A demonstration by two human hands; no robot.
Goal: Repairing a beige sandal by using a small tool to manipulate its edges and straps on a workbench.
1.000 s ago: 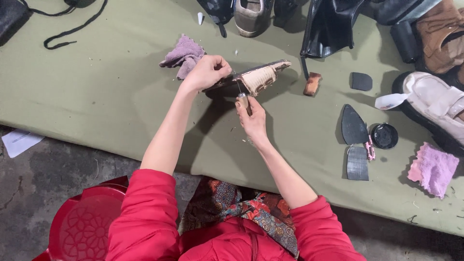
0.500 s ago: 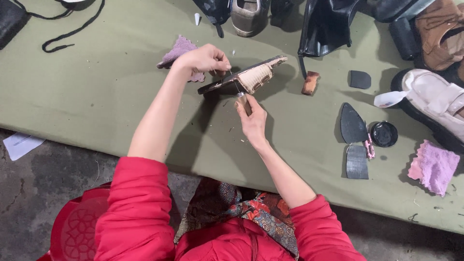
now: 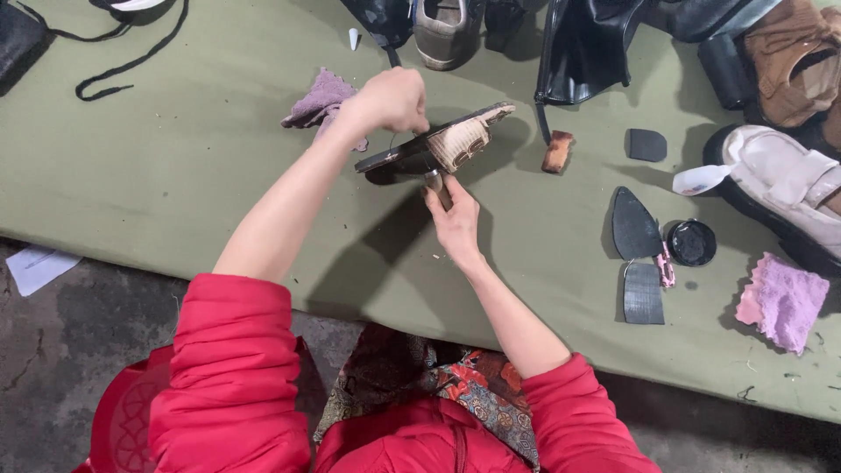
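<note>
Gripping a shoe (image 3: 447, 144) with both hands' fingers (above the green-clothed table (image 3: 175, 175), concrete floor (image 3: 53, 350) below).

Item count, head view:

- Hands: two, a left hand (image 3: 390, 99) and a right hand (image 3: 455, 219).
- Shoe held between the hands: one, a beige woven shoe (image 3: 447, 144).
- Cloths: two, a mauve cloth (image 3: 317, 99) and a pink cloth (image 3: 784, 300).
- Loose black sole pieces: three, a pointed sole piece (image 3: 632, 226), a ribbed sole piece (image 3: 644, 293) and a small heel piece (image 3: 647, 144).
- Round black tin: one (image 3: 692, 243).
- Brown block: one (image 3: 556, 151).
- White loafer: one (image 3: 784, 188).
- Grey shoe: one (image 3: 448, 31).
- Black boot: one (image 3: 583, 48).
- Brown suede boot: one (image 3: 793, 57).
- Black cord: one (image 3: 131, 57).
- Red stool: one (image 3: 118, 425).
- Paper scrap on the floor: one (image 3: 37, 265).
</note>
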